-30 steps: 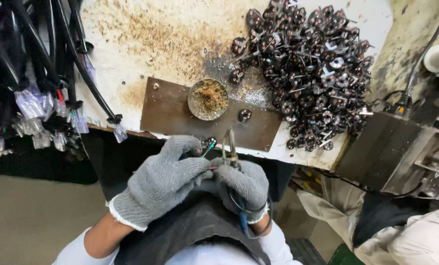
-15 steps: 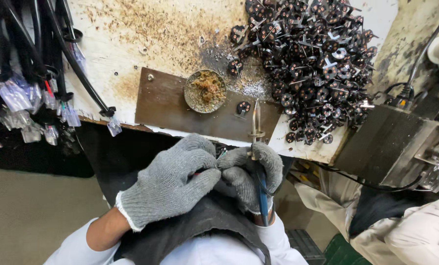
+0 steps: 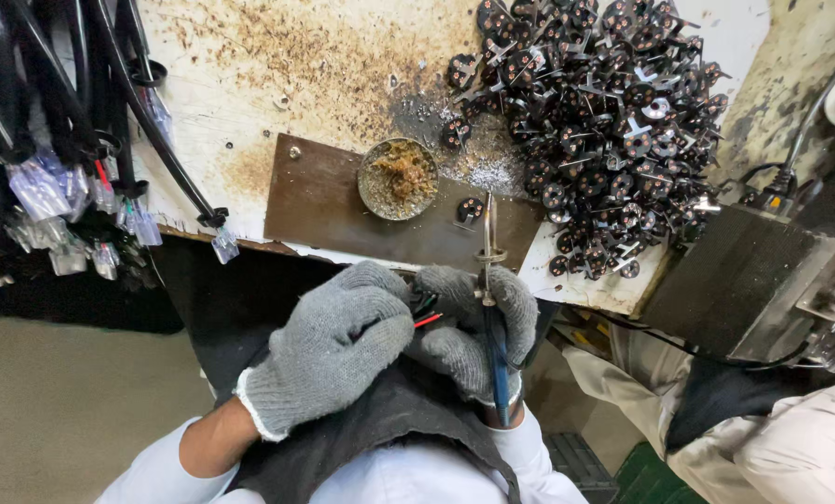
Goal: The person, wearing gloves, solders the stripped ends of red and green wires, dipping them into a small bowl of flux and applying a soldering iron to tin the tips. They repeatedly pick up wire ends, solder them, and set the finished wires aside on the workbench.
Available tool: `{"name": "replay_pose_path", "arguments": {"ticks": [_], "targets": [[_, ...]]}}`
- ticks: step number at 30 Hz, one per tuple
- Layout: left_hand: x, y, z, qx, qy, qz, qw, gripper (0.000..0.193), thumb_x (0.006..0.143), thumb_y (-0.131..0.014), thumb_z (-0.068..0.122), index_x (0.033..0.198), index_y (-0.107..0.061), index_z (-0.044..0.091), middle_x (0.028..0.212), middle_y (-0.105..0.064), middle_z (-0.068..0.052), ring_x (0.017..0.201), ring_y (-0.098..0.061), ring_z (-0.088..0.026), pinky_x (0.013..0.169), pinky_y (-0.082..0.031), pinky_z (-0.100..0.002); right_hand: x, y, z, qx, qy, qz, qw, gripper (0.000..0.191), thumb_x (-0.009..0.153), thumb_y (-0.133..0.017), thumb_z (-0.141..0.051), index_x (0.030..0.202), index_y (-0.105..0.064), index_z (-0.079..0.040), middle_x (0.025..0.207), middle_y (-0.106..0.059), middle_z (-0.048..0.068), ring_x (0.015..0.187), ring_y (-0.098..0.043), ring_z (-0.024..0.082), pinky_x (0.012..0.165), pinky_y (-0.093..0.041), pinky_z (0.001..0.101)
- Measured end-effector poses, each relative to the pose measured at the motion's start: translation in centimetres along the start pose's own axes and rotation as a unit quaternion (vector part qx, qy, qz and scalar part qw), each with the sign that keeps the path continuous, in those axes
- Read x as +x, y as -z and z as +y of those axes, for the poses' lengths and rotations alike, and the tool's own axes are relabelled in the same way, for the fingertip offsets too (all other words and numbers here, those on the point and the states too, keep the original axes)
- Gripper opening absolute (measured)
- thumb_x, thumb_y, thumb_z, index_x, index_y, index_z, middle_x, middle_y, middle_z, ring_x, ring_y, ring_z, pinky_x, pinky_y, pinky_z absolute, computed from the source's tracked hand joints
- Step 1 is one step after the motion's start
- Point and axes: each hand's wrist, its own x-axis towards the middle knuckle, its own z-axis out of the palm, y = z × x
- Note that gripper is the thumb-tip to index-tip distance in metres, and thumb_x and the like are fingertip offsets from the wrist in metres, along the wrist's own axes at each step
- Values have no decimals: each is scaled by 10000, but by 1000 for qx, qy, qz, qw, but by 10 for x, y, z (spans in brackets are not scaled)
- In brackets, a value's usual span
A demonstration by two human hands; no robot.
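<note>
Both my hands wear grey knit gloves and meet at the bench's front edge. My left hand point(image 3: 338, 347) pinches thin red and black wires point(image 3: 425, 313) between its fingers. My right hand point(image 3: 478, 331) grips a soldering iron point(image 3: 490, 280) with a blue handle; its metal tip points away from me toward a small black round part point(image 3: 470, 209) on the brown metal plate point(image 3: 324, 201). A round tin of brownish residue point(image 3: 398, 179) sits on that plate, just left of the tip.
A big heap of black round parts with metal tabs point(image 3: 604, 112) fills the bench's far right. Bundles of black cables with clear plastic ends point(image 3: 72, 187) hang at the left. A dark metal box point(image 3: 744, 280) stands at the right, with a person in pale clothes point(image 3: 809, 448) beside it.
My hands have drawn together over the wires, and the soldering iron has turned upright, its tip now pointing toward the plate. The view has shifted slightly closer.
</note>
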Motion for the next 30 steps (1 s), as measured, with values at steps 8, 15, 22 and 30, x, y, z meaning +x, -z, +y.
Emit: {"name": "replay_pose_path", "arguments": {"ticks": [8,15,22,30], "targets": [[8,3,4,99,-63,14,993,147,834,-786,137,929,-732,39,1009,-698,-123,868,-711,-260,721,-576,-336,8,1,4,-81,12,43,996,775,888,-820,22,1531,-404,-98,1110,-708,139,911,-737,248,876,-611,395],[14,1,4,163,-128,50,977,156,857,-786,132,975,-732,46,1044,-693,-144,816,-726,-299,686,-588,-360,22,-6,2,-88,4,63,994,708,903,-786,68,1487,-422,-92,1200,-656,148,937,-756,254,860,-631,379],[30,1,3,101,-97,69,988,102,883,-763,93,952,-711,39,1020,-706,-131,878,-732,-290,769,-590,-345,63,-7,-5,-49,6,181,982,678,1031,-746,-119,1579,-347,-115,1092,-717,120,817,-675,137,724,-565,239],[55,11,15,123,-53,44,990,115,878,-775,122,956,-735,48,985,-721,-116,832,-745,-253,740,-591,-324,84,-7,9,-83,53,156,983,615,1048,-720,-166,1562,-392,-89,947,-717,103,774,-673,132,655,-544,243]]}}
